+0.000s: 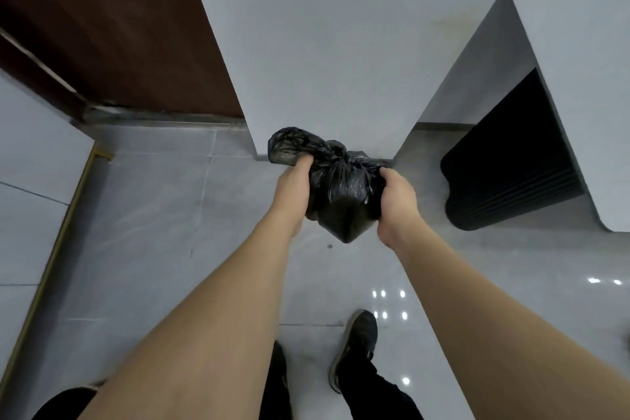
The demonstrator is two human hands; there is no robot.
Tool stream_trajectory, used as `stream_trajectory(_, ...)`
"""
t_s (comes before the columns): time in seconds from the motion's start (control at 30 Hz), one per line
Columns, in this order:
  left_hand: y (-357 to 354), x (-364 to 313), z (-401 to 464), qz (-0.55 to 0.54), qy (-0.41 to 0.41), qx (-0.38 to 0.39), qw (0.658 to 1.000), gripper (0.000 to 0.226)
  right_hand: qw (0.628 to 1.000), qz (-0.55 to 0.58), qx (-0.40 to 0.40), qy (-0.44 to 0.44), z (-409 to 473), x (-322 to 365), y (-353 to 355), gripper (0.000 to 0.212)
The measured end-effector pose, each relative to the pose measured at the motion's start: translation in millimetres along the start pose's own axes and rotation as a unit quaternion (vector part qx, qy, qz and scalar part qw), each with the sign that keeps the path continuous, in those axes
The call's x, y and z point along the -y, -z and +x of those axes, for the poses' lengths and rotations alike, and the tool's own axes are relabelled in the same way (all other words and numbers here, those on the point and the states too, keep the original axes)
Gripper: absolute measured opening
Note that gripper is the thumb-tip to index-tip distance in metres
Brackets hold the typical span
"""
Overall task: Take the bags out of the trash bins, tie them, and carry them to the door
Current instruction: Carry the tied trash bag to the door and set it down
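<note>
Both bare forearms reach forward from the bottom of the view and end at a black trash bag [344, 194] held in the air above the floor [153, 232]. Its top is gathered into a knot, with one loose flap sticking out to the left. Left hand [294, 186] grips the bag's left side, fingers curled into the plastic just under that flap. Right hand [397, 196] grips the right side, fingers wrapped over the plastic beside the knot. Below the bag, glossy grey tiles show small light reflections, and a dark shoe [356, 348] and black trouser legs stand at the lower edge. Straight ahead rises a pale grey wall [324, 44]. To the left stands a dark brown door [119, 27] with a metal threshold. On the right, a black ribbed mat [504, 160] lies on the floor in a recess.
</note>
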State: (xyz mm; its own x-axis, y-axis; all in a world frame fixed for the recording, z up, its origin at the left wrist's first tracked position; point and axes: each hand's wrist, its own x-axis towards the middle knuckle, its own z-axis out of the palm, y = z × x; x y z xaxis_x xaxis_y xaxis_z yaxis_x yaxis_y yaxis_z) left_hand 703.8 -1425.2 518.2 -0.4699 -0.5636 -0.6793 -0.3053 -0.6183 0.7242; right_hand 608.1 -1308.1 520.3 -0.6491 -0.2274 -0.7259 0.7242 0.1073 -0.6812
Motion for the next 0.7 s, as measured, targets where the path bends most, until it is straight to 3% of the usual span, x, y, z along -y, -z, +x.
stream_trajectory(0.23,10,146,205,0.029,0.039,-0.041,0.998,0.041,0.998,-0.057,-0.001,-0.021,208,-129,-13,0.035)
stream_trajectory(0.43,56,282,383,0.095,0.025,-0.058,0.993,0.023,0.995,-0.084,0.029,-0.034,384,-268,-31,0.032)
stream_trajectory(0.53,104,293,461,0.141,-0.003,-0.062,0.988,0.017,0.993,-0.085,0.074,-0.025,444,-316,-65,0.029)
stream_trajectory(0.7,164,272,547,0.094,-0.064,-0.134,0.984,0.016,0.984,-0.111,0.140,0.003,500,-331,-142,0.033)
